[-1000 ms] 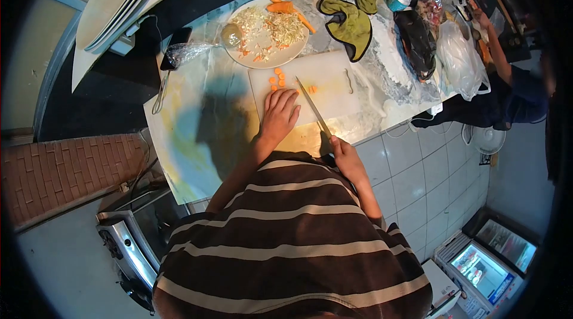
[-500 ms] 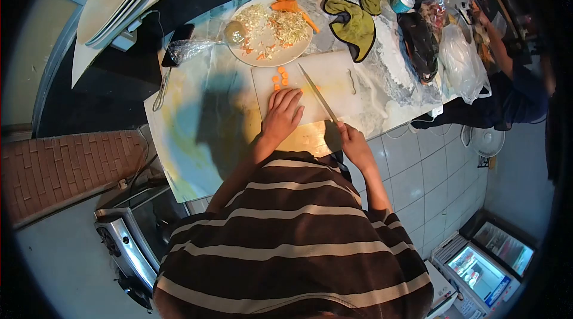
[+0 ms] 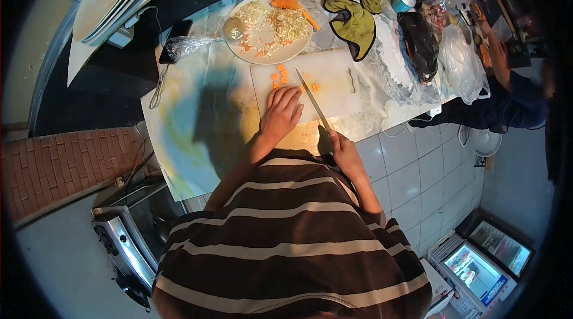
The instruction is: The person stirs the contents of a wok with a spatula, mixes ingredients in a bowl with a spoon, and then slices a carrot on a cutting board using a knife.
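Observation:
My right hand (image 3: 344, 153) is wrapped round the handle of a long kitchen knife (image 3: 313, 102), whose blade slants up and left across the white cutting board (image 3: 337, 86). Close to the left of the blade, my left hand (image 3: 282, 115) presses down on the board, fingers together over a piece of carrot, mostly hidden, with a bit of orange showing at the fingertips. Beyond that hand lie several cut carrot pieces (image 3: 282, 74). Small carrot bits (image 3: 316, 87) are on the blade's right side.
Behind the board stands a plate (image 3: 274, 59) with shredded vegetables, carrot pieces and a tied plastic bag. Green cloths (image 3: 352, 29), a can (image 3: 404, 1) and plastic bags (image 3: 461, 59) lie to the right. A phone (image 3: 176, 40) is at left. Another person's arm (image 3: 496, 50) reaches in at far right.
My right hand and the knife have shifted slightly left, nearer my left hand. More orange carrot bits now show to the right of the blade. My left hand stays nearly in place.

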Demonstrator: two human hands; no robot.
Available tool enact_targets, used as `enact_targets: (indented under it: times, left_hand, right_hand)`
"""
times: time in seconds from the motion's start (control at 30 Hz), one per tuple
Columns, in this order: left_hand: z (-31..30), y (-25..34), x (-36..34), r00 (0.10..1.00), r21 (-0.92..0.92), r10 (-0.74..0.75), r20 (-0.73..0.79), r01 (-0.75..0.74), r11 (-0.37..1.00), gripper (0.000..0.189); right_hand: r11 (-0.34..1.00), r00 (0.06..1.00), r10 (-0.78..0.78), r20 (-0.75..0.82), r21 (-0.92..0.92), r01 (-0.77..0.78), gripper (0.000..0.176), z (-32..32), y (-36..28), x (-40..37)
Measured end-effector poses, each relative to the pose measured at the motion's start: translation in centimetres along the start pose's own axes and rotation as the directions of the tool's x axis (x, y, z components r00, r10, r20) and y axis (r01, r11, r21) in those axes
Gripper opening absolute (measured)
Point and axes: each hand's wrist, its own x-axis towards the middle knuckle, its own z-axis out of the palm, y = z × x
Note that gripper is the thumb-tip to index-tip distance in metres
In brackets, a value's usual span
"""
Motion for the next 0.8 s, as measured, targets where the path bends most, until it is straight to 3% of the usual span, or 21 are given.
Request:
enact_targets:
  times: [0.53, 0.63, 0.8]
  left_hand:
    - [0.1, -0.2, -0.2, 1.0, 0.016, 0.004, -0.002, -0.004, 1.0, 0.042]
    - [0.1, -0.1, -0.1, 1.0, 0.018, 0.005, -0.001, -0.005, 1.0, 0.042]
    - [0.1, -0.1, -0.1, 1.0, 0.02, 0.007, -0.017, -0.007, 1.0, 0.042]
  right_hand:
    - [0.999, 0.997, -0.053, -0.054, 0.0, 0.053, 0.056, 1.2, 1.1, -0.1]
    - [0.998, 1.0, 0.016, -0.011, -0.052, -0.017, 0.059, 0.9, 0.5, -0.2]
    - [0.999, 1.0, -0.005, -0.02, -0.046, 0.004, 0.056, 0.9, 0.2, -0.4]
